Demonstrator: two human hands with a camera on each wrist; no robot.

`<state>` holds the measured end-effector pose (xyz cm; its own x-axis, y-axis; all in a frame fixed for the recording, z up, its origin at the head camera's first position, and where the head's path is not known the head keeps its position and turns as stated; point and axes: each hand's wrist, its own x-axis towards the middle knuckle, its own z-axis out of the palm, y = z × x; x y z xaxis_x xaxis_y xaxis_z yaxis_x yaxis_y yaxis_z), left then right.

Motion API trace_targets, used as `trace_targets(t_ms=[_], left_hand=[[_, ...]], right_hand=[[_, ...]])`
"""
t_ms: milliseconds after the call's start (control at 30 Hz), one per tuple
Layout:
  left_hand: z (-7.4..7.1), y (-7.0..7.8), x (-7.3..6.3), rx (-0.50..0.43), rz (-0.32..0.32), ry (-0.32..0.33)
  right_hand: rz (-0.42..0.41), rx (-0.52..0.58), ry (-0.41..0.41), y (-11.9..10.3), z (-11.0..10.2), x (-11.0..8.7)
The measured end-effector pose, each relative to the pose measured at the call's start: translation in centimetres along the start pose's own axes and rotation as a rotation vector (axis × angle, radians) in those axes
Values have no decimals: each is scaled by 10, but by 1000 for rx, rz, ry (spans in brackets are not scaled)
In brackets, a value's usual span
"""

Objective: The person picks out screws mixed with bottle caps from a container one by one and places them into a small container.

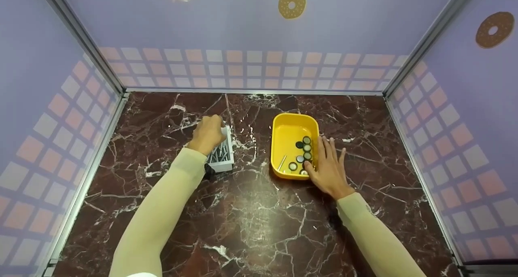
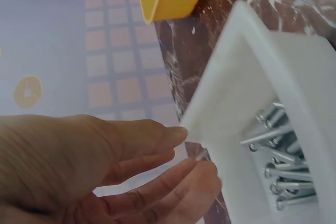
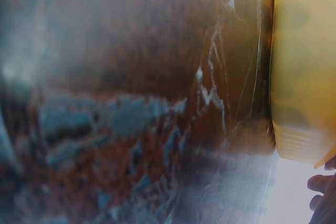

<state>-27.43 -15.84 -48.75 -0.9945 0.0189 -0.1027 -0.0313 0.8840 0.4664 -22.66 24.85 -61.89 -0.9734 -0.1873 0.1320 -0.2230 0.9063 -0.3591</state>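
Note:
At the left, my left hand (image 1: 208, 135) bends over the far end of a white box (image 1: 223, 167), its thumb and fingers at the rim. Silvery screws (image 2: 289, 166) with round heads lie in a pile inside that box. My right hand (image 1: 330, 169) rests along the right side of a yellow tub (image 1: 295, 117), fingers straight and spread outside the wall, thumb over the rim. In the tub, several small round discs (image 1: 307, 147), dark-edged with pale faces, gather at the right and near end. One thin silvery rod (image 1: 282, 163) lies near its left wall.
Dark red marbled tabletop (image 1: 251, 212) runs under both containers, with a gap between them. Patterned lilac panels (image 1: 243, 30) in metal frames (image 1: 259, 92) border the back, left and right.

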Motion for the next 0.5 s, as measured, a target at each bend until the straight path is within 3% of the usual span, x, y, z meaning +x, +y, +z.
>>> trace_targets(t_ms=[267,500], left_hand=[[7,33,-2,36,49,20],[24,70,-8,25,168,12]], right_hand=[[1,-2,4,1,1,1],[8,-9,-15,1,1,1]])
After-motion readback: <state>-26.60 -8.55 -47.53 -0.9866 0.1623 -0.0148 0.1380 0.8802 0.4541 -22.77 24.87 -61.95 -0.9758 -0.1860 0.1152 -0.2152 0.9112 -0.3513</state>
